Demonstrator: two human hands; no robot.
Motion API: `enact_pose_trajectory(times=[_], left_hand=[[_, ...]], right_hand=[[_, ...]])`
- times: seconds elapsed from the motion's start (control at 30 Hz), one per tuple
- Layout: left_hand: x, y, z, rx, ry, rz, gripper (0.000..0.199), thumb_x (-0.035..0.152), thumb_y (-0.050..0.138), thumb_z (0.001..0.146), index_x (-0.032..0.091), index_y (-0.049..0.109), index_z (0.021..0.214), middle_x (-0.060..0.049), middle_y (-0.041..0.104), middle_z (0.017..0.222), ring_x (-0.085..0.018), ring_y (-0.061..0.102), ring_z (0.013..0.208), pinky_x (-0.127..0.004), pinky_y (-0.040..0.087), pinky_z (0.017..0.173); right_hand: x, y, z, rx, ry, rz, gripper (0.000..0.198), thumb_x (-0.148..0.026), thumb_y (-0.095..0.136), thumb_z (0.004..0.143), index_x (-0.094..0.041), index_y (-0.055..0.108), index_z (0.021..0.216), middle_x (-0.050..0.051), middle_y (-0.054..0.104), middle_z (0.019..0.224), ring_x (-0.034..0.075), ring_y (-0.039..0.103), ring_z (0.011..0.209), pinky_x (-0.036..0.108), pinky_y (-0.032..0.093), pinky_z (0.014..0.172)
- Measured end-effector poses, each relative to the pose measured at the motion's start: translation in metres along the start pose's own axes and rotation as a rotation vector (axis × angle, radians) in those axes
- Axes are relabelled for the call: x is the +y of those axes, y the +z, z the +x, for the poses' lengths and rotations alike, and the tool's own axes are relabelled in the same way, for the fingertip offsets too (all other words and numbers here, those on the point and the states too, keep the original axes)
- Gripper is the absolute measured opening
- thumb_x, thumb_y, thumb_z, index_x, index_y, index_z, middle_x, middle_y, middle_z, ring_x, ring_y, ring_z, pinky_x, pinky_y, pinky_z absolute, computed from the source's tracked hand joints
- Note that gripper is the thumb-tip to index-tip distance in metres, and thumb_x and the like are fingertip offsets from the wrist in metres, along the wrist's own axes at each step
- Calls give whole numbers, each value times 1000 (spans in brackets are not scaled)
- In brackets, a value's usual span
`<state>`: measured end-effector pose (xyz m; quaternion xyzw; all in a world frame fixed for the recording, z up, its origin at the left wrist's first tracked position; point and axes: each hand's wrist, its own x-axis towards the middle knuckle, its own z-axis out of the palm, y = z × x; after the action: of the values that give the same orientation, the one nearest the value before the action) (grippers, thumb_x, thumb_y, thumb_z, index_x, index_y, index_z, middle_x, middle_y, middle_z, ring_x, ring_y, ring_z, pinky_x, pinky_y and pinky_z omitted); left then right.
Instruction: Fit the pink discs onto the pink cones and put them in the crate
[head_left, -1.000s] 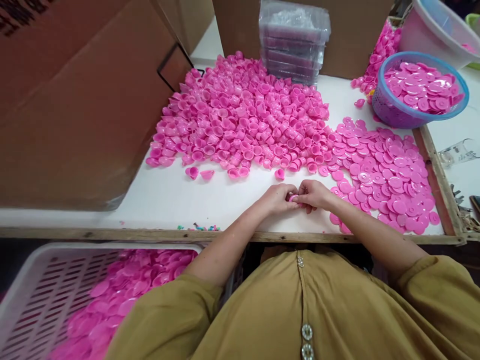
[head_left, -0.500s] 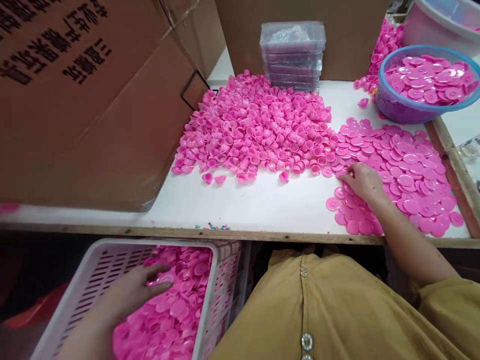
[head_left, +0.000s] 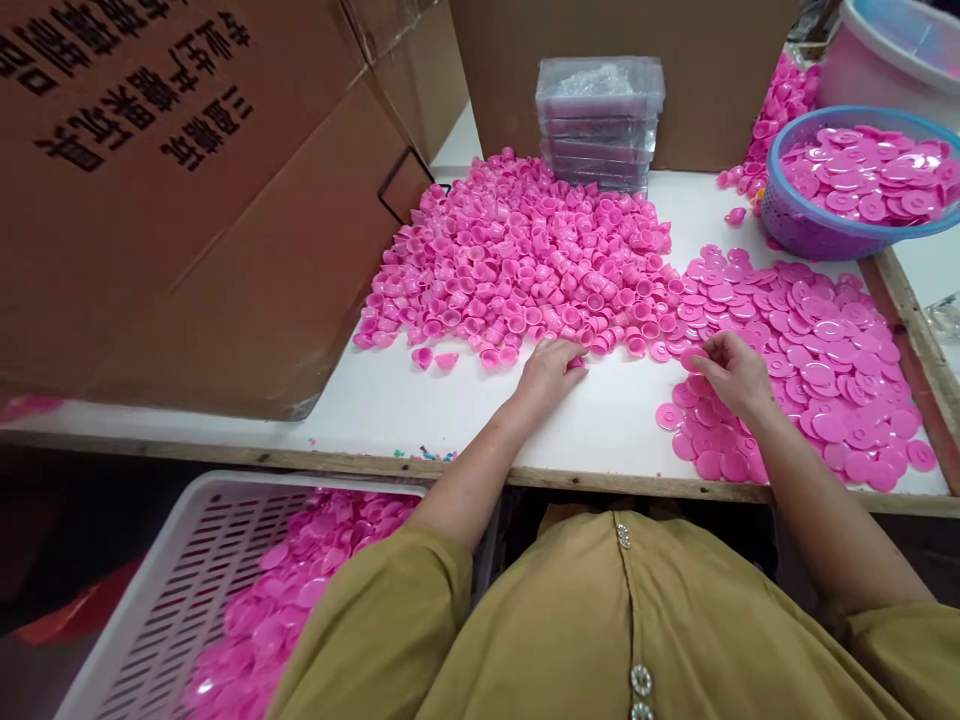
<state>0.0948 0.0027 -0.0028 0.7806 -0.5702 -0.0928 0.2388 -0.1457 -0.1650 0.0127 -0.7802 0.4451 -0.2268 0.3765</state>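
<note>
My left grip [head_left: 551, 378] is closed in a pinch on a small pink cup [head_left: 577, 363], just in front of the heap of cups [head_left: 517, 260]; my fingers hide most of it, so I can't be sure which way its mouth points. My right grip [head_left: 736, 378] is narrow too, thumb and fingertips nipping the edge of a flat pink disc [head_left: 691, 358] at the near left side of the spread of discs [head_left: 825, 370]. The cups are glossy, hollow, round-mouthed plastic, tumbled together at all angles; the discs are thin and shiny, many with a raised ring at the centre, lying overlapped like scales. Under them the desk [head_left: 600, 430] is smooth and white, edged with rough, worn wooden strip [head_left: 585, 482]. Below it, to my left, the slotted white plastic crate [head_left: 300, 480] holds more glossy pink pieces. Half a second ago my left hand was down over that crate; now it is up on the desk with the cup. My right hand has hardly shifted, but the disc now shows clearly, jutting from my fingertips. Cup and disc are well apart, with bare white surface between.
</note>
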Motion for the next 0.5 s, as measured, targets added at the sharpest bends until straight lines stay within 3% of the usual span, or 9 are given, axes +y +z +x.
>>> enact_pose_trajectory(times=[0.17,0.3,0.4,0.5], left_hand=[[17,-28,-19,-194,-81,246,39,17,61,80,14,58,119,-10,68,104,-24,64,91,-33,48,74],[32,-43,-26,-422,21,432,19,11,52,80,14,66,92,-11,64,92,-24,62,77,-32,43,64],[35,-31,-25,-417,74,270,17,14,51,81,15,68,81,-9,62,93,-19,60,74,-31,43,66],[36,-9,-28,-285,14,26,14,17,56,80,17,68,86,-5,61,85,-16,58,74,-28,44,69]], right_hand=[[-4,7,-7,-81,31,245,30,-42,68,74,-21,58,92,-3,55,71,14,59,56,28,49,50],[-16,18,-9,-175,62,350,35,-43,72,71,-19,59,92,-2,59,73,13,62,54,27,51,48],[-26,23,-12,-278,105,443,35,-42,76,67,-18,60,85,-1,63,71,12,62,53,25,52,48],[-34,28,-19,-404,183,465,31,-36,79,67,-17,60,81,0,63,63,12,61,51,22,50,45]])
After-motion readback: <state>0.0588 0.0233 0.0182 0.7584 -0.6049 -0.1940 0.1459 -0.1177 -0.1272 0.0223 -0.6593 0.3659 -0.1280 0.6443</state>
